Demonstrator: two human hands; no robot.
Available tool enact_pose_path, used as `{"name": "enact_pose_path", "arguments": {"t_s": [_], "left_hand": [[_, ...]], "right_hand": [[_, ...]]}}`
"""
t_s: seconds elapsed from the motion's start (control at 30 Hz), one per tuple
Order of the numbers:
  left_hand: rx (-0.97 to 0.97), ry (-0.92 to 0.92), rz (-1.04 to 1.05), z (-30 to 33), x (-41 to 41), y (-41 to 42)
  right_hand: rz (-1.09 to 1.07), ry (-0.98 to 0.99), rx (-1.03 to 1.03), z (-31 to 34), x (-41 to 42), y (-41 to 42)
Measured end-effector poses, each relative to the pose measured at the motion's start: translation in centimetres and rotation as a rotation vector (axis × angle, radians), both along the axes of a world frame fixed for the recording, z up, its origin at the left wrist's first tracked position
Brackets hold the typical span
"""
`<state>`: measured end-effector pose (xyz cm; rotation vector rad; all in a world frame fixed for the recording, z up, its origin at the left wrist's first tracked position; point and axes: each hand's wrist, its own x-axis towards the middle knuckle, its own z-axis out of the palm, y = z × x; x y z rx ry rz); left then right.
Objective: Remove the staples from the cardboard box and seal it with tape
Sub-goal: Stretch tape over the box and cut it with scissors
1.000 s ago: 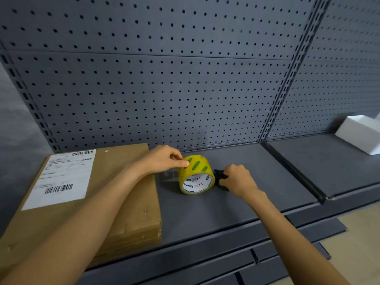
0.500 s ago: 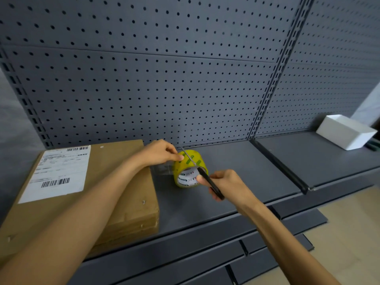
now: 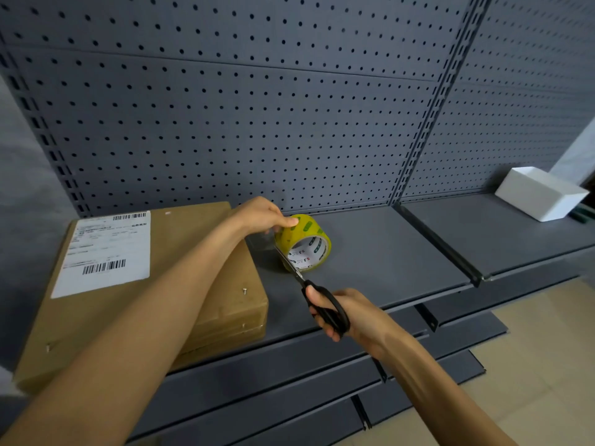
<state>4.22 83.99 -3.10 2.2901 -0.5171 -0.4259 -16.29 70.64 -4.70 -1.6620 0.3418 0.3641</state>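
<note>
- One box (image 3: 180,275), brown, at lower left.
- One label (image 3: 106,252) on it.
- One tape roll (image 3: 304,241), centre.
- One scissors (image 3: 317,299).
- One white bin (image 3: 541,193), right edge.
- Two hands: left (image 3: 257,215), right (image 3: 351,313).

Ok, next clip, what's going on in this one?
A person is cutting tape on a grey shelf. The left hand holds the yellow tape roll, with a clear strip pulled out toward the box. The right hand grips black scissors, blades at that strip. Staples still show in the box; no tape is on it yet.
</note>
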Motion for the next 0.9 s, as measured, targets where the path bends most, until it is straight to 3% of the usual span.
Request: {"name": "enact_pose_path", "arguments": {"t_s": [0.9], "left_hand": [[0.029,-0.024,0.034,-0.1,-0.1,-0.1]], "right_hand": [[-0.065,-0.062,0.057,-1.2,1.2,1.8]]}}
